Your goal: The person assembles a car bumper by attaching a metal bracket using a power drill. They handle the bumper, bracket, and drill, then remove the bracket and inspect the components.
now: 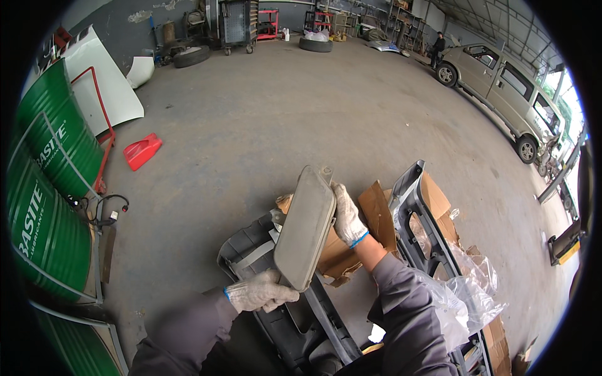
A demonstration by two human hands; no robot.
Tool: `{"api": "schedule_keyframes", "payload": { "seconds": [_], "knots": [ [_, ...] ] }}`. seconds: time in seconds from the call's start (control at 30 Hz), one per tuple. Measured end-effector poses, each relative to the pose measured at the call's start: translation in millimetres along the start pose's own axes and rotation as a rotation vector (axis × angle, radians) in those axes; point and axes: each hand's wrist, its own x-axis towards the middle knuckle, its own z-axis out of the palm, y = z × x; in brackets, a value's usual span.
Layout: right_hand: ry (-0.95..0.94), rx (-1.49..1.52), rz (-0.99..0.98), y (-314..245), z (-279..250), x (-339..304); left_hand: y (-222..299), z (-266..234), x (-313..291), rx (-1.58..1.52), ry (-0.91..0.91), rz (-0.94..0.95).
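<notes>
We're looking at a flat grey-beige panel [305, 225] with rounded corners, held up between two gloved hands. The left hand [263, 291] is closed around its lower end, fingers curled and thumb by the bottom edge, so most of the panel stretches up and away from that hand. The right hand [346, 216] has the opposite long edge further up, just below the small tab [327, 171] at the top corner, so for that hand the panel sits directly to its left, touching. We'd call both grips closed, though we can't really make out how far the right fingers wrap behind.

Below the left hand there's a dark plastic trim piece [285, 333], and a second trim piece [433, 235] stands to the right of the right hand. Torn cardboard [379, 216] is right beside the right hand, with clear plastic wrap [467, 301] lower down to its right. Well off to the left of both hands, we've got a red jug [143, 150] on the floor [263, 119] and green drums [47, 238].
</notes>
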Motion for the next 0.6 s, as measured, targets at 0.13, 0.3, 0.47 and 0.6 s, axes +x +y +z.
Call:
{"api": "schedule_keyframes", "payload": {
  "seconds": [0.13,0.3,0.47,0.6],
  "knots": [
    [-0.034,0.339,0.115,-39,30,-10,-14,0,-4,-0.079,0.030,-0.057],
    [-0.030,0.268,0.033,-39,28,-11,-11,21,-5,0.114,0.200,0.117],
    [-0.015,0.434,0.129,-25,17,0,-15,9,-2,-0.042,0.036,0.067],
    [-0.089,0.427,0.137,-45,16,-8,-11,7,-6,-0.078,-0.108,0.054]
  ]
}}
